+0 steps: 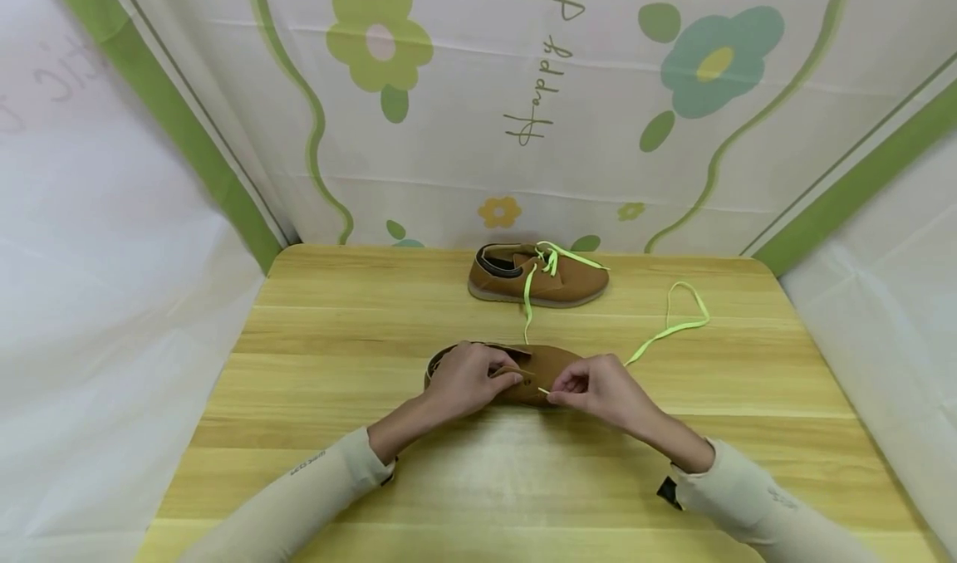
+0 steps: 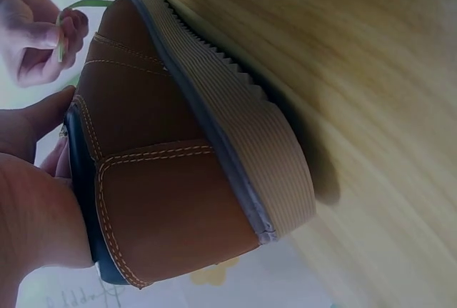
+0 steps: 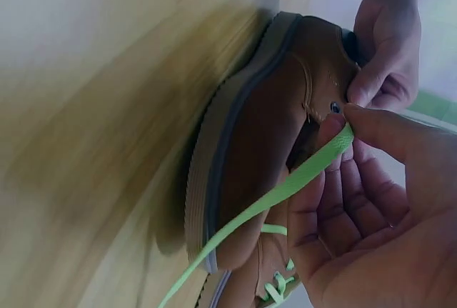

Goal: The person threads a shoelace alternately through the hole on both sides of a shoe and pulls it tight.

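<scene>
right hand (image 1: 604, 390) in a pinch on green lace (image 3: 289, 185) (left hand (image 1: 469, 380) likewise on nearer brown shoe (image 2: 157, 201))

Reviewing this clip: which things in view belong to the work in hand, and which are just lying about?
Seemingly in the work:
- near shoe, gripped by the left hand
- green lace, pinched by the right hand

Just there:
- far shoe, untouched
- flowered backdrop

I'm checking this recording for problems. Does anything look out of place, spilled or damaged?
Nothing looks spilled or damaged. Oddest is the word "Happy" running sideways on the backdrop, since lettering normally reads level. The far shoe has loose lace ends, and a green lace trails from the right hand, but both seem to suit lacing.
</scene>
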`<action>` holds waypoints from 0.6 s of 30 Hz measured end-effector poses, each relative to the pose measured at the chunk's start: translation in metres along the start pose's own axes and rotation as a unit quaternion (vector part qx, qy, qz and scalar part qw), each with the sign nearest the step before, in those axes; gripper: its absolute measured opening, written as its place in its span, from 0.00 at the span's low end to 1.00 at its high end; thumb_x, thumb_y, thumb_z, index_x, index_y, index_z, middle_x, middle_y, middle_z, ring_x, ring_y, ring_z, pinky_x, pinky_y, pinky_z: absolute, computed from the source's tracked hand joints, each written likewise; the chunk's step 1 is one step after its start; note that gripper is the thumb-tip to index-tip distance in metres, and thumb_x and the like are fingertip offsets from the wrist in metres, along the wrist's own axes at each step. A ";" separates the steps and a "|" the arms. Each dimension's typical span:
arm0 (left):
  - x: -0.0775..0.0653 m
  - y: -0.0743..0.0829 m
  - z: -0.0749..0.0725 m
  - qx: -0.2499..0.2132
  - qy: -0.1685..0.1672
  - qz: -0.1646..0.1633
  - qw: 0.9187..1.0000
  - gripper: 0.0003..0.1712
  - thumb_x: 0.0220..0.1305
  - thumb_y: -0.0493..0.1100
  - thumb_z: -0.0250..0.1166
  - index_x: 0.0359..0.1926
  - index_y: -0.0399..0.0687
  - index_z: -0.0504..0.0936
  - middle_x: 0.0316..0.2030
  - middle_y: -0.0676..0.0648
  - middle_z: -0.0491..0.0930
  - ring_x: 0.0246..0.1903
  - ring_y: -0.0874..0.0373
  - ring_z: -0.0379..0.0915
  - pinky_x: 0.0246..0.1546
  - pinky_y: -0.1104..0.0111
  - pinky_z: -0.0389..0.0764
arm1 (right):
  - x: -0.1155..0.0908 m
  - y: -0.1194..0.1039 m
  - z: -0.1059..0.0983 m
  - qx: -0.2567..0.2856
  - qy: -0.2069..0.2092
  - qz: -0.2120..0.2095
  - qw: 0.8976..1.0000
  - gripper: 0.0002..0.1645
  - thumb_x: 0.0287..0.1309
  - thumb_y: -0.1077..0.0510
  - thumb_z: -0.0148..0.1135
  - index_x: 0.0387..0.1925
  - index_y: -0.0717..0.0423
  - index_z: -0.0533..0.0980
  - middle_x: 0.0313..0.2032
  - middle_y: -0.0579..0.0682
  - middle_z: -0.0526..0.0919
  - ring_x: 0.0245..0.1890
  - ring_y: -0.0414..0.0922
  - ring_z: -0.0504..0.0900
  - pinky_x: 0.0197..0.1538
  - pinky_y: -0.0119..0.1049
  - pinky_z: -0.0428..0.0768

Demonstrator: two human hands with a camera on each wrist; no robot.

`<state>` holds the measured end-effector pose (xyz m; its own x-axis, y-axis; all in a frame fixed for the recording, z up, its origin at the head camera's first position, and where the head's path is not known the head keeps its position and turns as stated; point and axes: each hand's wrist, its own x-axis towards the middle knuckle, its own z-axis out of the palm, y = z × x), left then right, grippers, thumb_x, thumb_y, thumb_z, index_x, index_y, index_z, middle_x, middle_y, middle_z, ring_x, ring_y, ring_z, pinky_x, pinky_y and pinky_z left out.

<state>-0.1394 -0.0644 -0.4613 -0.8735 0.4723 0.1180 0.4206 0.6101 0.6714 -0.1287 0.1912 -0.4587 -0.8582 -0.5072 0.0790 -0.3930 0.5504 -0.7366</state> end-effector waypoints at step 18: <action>-0.001 0.000 0.002 0.015 0.012 0.007 1.000 0.04 0.67 0.47 0.76 0.38 0.54 0.93 0.19 0.60 0.77 0.15 0.69 0.56 0.18 0.74 0.58 | 0.009 -0.005 0.014 -0.005 0.014 0.032 0.999 0.10 0.58 0.58 0.79 0.23 0.48 0.87 0.20 0.35 0.84 0.20 0.30 0.75 0.26 0.28 0.74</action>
<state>-0.1377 -0.0640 -0.4625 -0.8730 0.4654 0.1458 0.4399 0.6223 0.6475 -0.1300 0.1741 -0.4634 -0.8905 -0.4520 0.0515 -0.3410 0.5881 -0.7334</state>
